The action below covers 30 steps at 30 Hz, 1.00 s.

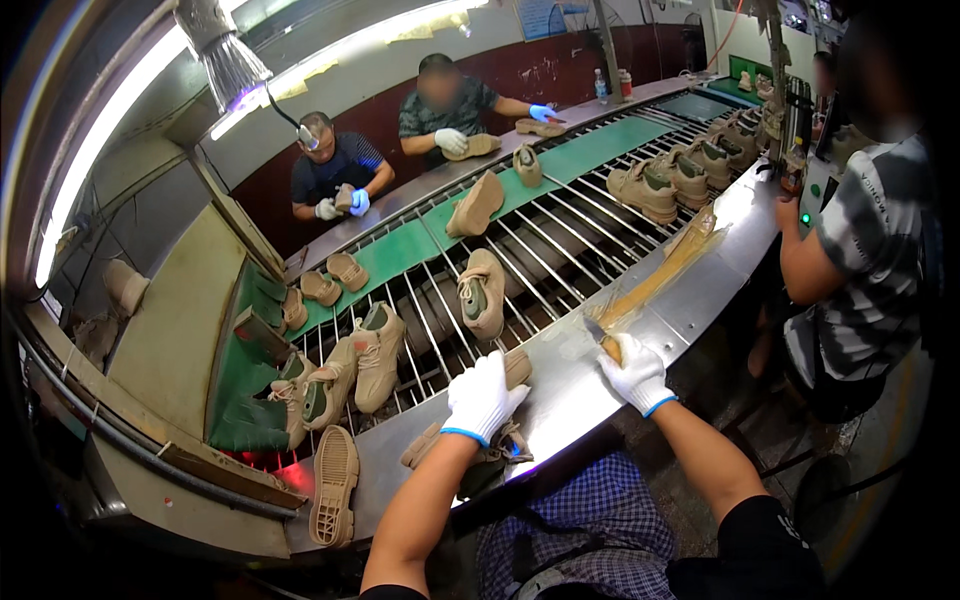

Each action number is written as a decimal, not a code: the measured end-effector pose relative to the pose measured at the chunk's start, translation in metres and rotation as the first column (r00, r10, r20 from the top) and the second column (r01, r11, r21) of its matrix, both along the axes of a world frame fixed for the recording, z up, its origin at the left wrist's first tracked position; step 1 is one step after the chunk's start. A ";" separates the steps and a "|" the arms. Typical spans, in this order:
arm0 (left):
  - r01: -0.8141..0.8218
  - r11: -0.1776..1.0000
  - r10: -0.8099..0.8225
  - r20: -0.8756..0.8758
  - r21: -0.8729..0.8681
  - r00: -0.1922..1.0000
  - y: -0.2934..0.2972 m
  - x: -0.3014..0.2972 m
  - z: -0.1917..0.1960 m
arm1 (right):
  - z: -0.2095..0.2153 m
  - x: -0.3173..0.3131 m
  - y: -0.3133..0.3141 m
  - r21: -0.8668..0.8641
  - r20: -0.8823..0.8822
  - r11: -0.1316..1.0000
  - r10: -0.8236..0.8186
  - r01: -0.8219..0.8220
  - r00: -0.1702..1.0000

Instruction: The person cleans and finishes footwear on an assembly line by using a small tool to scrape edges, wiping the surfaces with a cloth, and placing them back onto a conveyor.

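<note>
My left hand, in a white glove with a blue cuff, is closed at the metal ledge over a tan shoe sole, of which only a rounded end shows. Below that wrist lies a tan laced shoe, largely hidden by my forearm. My right hand, gloved alike, grips a short scraper-like tool with a yellowish handle and a dark flat end. The tool's tip is by the ledge, near a smeared yellow-brown strip. A loose tan outsole rests tread up at the ledge's left end.
Beyond the metal ledge runs a conveyor of metal rods with a green strip. Tan shoes stand on it, with more at the right. Two gloved people work opposite; another person is at my right.
</note>
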<state>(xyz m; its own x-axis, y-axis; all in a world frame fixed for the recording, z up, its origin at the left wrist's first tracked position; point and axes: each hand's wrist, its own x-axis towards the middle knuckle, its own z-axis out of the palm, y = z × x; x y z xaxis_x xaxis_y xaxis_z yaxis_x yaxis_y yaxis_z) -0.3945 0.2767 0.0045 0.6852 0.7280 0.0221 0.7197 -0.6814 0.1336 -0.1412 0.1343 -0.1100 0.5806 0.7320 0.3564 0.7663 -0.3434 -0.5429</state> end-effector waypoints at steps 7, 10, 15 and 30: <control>0.077 0.979 -0.174 0.569 0.190 0.804 -0.043 -0.090 0.079 | 0.012 -0.008 -0.002 -0.041 0.023 0.999 0.031 -0.030 0.999; 0.068 0.947 -0.271 0.665 0.315 0.696 -0.059 -0.158 0.069 | 0.002 -0.004 -0.006 -0.046 0.027 0.999 0.011 -0.010 1.000; -0.385 0.917 0.370 0.575 -0.102 0.730 -0.090 -0.248 0.006 | 0.034 -0.061 -0.015 -0.010 -0.566 0.963 0.216 -0.269 0.796; -0.224 0.959 0.254 0.177 -0.173 0.951 -0.039 -0.209 0.020 | 0.130 -0.172 0.028 -0.412 -0.325 0.527 0.677 -0.743 0.661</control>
